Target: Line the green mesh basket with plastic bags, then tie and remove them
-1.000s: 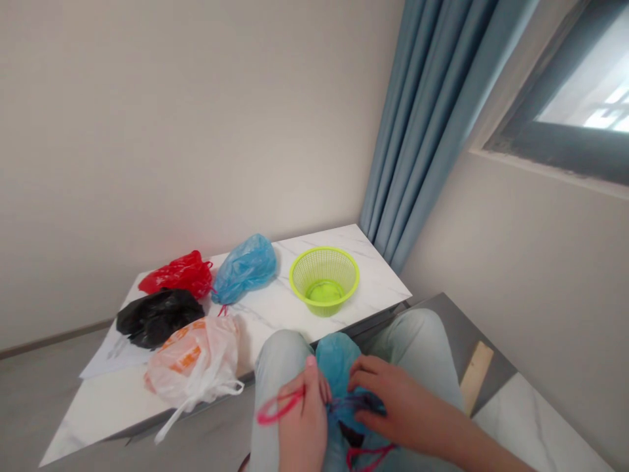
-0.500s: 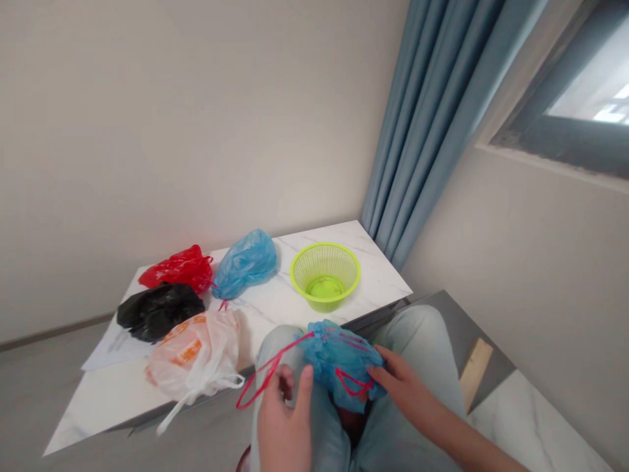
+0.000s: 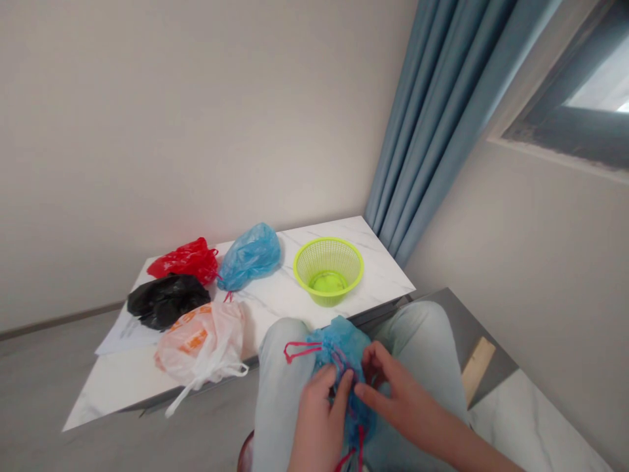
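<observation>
Where L+R fingers point(image 3: 343, 392) curl, blue bag point(image 3: 351, 336) underneath.

The nearest bag point(image 3: 358, 335) is blue, and its drawstring point(image 3: 287, 358) is pinkish red. The counter point(image 3: 381, 265) is white with grey veins. There are also a red bag point(image 3: 184, 259), a black bag point(image 3: 167, 301), a light blue bag point(image 3: 251, 255), a whitish-pink bag point(image 3: 223, 331) with orange print point(image 3: 197, 339), and a yellow-green basket point(image 3: 317, 261).

Pale, faded blue jeans point(image 3: 427, 341) over both legs; bare forearms point(image 3: 455, 438), bare fingers point(image 3: 376, 398).
</observation>
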Demonstrator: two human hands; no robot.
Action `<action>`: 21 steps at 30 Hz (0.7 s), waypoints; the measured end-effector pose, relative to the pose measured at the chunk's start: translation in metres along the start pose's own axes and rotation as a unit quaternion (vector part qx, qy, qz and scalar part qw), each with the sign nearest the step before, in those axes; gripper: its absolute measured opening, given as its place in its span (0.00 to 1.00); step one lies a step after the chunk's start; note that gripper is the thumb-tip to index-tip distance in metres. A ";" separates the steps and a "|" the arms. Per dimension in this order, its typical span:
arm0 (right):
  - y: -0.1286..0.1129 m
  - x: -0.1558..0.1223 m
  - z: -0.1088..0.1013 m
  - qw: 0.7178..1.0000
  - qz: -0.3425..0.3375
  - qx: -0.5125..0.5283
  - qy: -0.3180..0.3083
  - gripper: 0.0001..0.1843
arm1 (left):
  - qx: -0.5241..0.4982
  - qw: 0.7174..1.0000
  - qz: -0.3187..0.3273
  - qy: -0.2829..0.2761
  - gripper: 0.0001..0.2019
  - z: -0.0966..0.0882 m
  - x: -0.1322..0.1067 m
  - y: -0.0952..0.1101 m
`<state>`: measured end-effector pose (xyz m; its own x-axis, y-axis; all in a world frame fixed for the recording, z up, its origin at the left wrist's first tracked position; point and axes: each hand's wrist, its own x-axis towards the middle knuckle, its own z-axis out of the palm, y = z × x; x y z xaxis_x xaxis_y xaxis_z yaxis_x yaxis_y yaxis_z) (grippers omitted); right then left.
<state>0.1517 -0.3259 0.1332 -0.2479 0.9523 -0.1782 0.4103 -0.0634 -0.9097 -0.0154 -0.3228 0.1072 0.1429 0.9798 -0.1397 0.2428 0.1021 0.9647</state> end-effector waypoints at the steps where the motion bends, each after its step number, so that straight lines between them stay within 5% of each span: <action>1: 0.003 0.003 0.001 1.000 0.002 0.006 0.005 0.10 | 0.017 1.000 0.011 -0.010 0.14 0.001 0.000 0.002; 4: 0.013 0.011 0.002 1.000 0.007 -0.011 -0.014 0.08 | 0.046 0.997 0.035 -0.044 0.12 0.003 -0.001 0.004; 6: 0.019 0.016 -0.004 1.000 0.005 -0.031 0.004 0.08 | 0.060 0.997 0.032 -0.019 0.12 -0.003 0.001 -0.001; 10: 0.035 0.028 -0.035 0.977 0.035 -0.013 0.211 0.04 | 0.107 0.972 -0.047 0.203 0.09 -0.038 0.006 -0.020; 13: 0.045 0.037 -0.061 0.923 0.045 0.200 0.327 0.06 | 0.154 0.929 -0.093 0.325 0.10 -0.074 0.010 -0.036; 17: 0.045 0.041 -0.075 0.868 0.097 0.417 0.252 0.11 | 0.199 0.905 -0.117 0.356 0.07 -0.104 0.012 -0.045; 19: 0.042 0.038 -0.076 0.881 0.104 0.404 0.225 0.13 | 0.213 0.895 -0.138 0.367 0.06 -0.109 0.012 -0.045; 21: 0.038 0.032 -0.077 0.923 0.090 0.309 0.210 0.16 | 0.210 0.885 -0.160 0.384 0.04 -0.112 0.011 -0.044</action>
<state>0.2266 -0.2750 0.1216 0.1909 0.9335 -0.3036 -0.2000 -0.2658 -0.9431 -0.1318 -0.2972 0.0880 -0.6527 0.7565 -0.0408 0.5119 0.4801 0.7124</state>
